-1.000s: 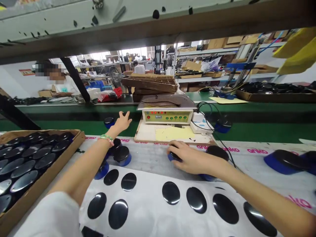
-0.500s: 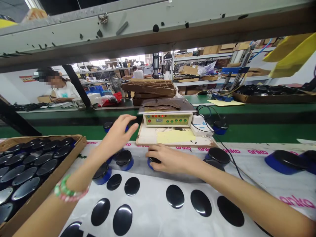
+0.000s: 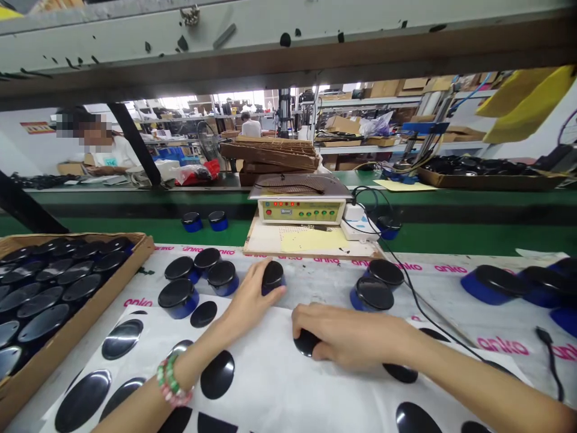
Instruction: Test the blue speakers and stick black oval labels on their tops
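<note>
My left hand (image 3: 249, 297) has its fingers and thumb around a round blue piece with a glossy black top (image 3: 273, 278), which stands on the table. My right hand (image 3: 336, 332) is low over the white sheet (image 3: 265, 373), its fingertips closed on the edge of a black disc (image 3: 307, 344). Whether that disc is lifted off the sheet, I cannot tell. Several more black discs (image 3: 217, 374) lie on the sheet. Left of my left hand stand several blue pieces with black tops (image 3: 178, 297); two others (image 3: 372, 293) are behind my right hand.
A cardboard tray (image 3: 146, 249) of black-topped pieces is at the left. A control box (image 3: 300, 211) with lit buttons stands behind the table, its black cable (image 3: 421, 294) crossing the right side. Two blue pieces (image 3: 218, 221) sit on the green belt (image 3: 148, 219). A shelf beam (image 3: 252, 60) hangs overhead.
My left hand has come down and right from above the belt to the blue piece. My right hand has left that piece and moved toward me onto a black disc.
</note>
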Demonstrator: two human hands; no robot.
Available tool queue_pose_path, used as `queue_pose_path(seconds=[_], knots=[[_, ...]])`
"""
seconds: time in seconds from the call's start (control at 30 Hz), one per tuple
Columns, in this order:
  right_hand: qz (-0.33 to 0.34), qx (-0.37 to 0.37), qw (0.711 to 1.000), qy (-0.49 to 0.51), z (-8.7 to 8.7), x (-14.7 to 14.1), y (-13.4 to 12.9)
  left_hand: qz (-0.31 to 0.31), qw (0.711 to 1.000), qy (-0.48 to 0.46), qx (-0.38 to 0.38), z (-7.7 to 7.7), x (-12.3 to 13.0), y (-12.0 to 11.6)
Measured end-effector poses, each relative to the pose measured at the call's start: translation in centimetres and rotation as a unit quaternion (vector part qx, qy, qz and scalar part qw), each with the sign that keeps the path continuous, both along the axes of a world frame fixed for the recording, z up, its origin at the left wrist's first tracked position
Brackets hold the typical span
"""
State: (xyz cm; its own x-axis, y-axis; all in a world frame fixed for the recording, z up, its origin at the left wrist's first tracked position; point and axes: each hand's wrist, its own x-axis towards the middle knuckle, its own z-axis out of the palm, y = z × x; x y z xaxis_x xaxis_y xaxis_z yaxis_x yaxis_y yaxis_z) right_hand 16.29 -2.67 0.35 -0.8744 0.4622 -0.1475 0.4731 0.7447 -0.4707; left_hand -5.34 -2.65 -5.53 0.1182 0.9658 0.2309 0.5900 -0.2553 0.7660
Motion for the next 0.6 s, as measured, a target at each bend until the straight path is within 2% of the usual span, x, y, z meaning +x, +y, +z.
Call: queue_pose_path(seconds=[0.13,0.2,0.27,0.4,0.5,0.57,0.6], knots=[[0.062,-0.014,0.998,-0.002,-1.6,-0.7,0.8,0.066,0.986,-0.143,-0.057,-1.0,1.3,-3.9],[0.088,-0.004,0.996,0.003,-1.5,-1.1,1.2,0.106,0.965,-0.225,-0.085,-1.5,1.5,-5.5],[0.099,0.019,0.995,0.012,-1.2,-1.3,1.1,0.135,0.95,-0.266,-0.093,-2.0,1.5,-6.2],[0.097,0.083,0.991,0.029,-0.7,-0.6,-0.1,0.14,0.949,-0.267,-0.094,-2.6,1.3,-5.9],[0.092,0.197,0.975,0.038,-0.9,1.1,-1.5,0.135,0.955,-0.248,-0.092,-2.5,1.2,-5.7],[0.047,0.242,0.966,0.072,-1.1,3.1,-2.9,0.137,0.964,-0.214,-0.074,-2.1,1.2,-6.3],[-0.023,0.238,0.964,0.115,-1.2,4.2,-3.7,0.133,0.97,-0.192,-0.062,-1.8,1.3,-6.8]])
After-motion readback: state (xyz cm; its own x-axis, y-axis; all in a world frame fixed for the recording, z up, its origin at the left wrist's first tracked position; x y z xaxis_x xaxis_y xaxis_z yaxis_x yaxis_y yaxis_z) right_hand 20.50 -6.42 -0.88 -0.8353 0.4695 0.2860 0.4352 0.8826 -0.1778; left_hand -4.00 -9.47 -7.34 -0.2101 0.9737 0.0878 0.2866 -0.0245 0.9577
